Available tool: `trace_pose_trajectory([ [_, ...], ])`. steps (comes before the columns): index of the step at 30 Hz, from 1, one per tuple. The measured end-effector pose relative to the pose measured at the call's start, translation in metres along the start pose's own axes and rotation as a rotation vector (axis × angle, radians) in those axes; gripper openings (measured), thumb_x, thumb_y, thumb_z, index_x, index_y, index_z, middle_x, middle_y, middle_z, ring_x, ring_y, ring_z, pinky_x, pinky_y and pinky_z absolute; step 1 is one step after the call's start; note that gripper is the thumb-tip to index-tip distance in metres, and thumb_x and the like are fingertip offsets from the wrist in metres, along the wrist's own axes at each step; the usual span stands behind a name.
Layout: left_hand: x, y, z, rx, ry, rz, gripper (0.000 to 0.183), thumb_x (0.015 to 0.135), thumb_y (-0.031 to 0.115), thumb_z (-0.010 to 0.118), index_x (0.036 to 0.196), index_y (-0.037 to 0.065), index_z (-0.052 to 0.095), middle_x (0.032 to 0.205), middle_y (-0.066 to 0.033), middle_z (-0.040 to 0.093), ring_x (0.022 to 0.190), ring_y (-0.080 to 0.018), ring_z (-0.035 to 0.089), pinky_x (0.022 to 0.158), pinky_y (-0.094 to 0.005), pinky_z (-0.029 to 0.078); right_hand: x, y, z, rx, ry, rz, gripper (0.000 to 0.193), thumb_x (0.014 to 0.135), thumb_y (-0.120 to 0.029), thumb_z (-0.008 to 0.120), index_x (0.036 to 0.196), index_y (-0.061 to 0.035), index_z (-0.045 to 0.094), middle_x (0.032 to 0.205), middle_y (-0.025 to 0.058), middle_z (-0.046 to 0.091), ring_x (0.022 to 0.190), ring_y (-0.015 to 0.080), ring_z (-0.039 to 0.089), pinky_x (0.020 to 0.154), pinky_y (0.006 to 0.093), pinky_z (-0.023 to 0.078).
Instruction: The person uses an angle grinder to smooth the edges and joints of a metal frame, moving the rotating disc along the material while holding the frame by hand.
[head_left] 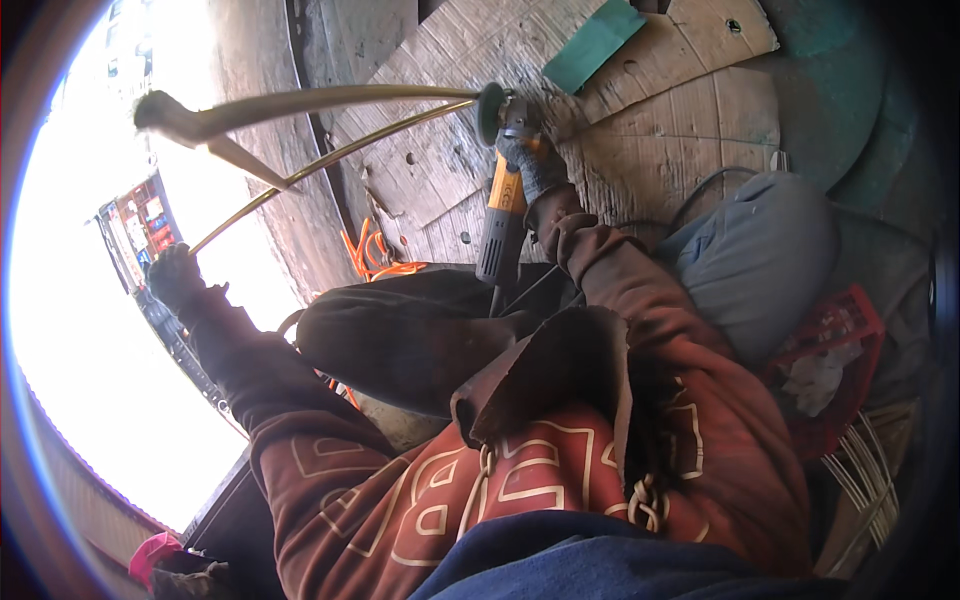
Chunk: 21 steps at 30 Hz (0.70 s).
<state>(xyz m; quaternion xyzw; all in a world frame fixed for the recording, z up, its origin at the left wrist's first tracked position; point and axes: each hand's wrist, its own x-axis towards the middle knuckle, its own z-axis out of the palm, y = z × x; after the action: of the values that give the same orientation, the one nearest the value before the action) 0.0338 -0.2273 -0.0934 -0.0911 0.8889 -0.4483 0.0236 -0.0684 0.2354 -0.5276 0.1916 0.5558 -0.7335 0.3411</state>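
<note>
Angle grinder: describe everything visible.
The angle grinder has a plastic-looking yellow and dark grey body, metal-looking head, vent slots and dark green disc. It points forward, cord at its tail, gloved right grip around it near the head. The disc is at the golden frame; contact and spin are unclear.

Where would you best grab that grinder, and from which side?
The grinder is probably best held around its long, slim body, coming from the right: the disc sits at the far end, on the left, by the metal frame. The right hand grips it from that side.
</note>
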Motion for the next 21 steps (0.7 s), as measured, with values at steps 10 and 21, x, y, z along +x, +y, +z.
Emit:
trace_pose_trajectory([
  [10, -0.008, 0.004, -0.016, -0.568, 0.09, -0.396, 0.018, 0.074, 0.023, 0.058, 0.066, 0.008, 0.065, 0.066, -0.0047, 0.063, 0.062, -0.0185, 0.057, 0.062, -0.0333, 0.046, -0.027, 0.002, 0.005, 0.049, -0.031, 0.062, 0.033, 0.082, -0.035, 0.059, 0.105, -0.0114, 0.063, 0.1, 0.0101, 0.063, 0.094, 0.0206, 0.06, 0.079, 0.0336, 0.048],
  [21, -0.007, 0.02, -0.011, -0.915, -0.107, -0.694, 0.008, 0.067, 0.009, 0.065, 0.073, 0.011, 0.06, 0.073, 0.0006, 0.061, 0.067, -0.0171, 0.057, 0.065, -0.0292, 0.047, -0.045, -0.005, -0.009, 0.094, -0.036, 0.124, 0.033, 0.081, -0.035, 0.06, 0.103, -0.0113, 0.064, 0.101, 0.0099, 0.064, 0.095, 0.0201, 0.06, 0.079, 0.0334, 0.048],
])
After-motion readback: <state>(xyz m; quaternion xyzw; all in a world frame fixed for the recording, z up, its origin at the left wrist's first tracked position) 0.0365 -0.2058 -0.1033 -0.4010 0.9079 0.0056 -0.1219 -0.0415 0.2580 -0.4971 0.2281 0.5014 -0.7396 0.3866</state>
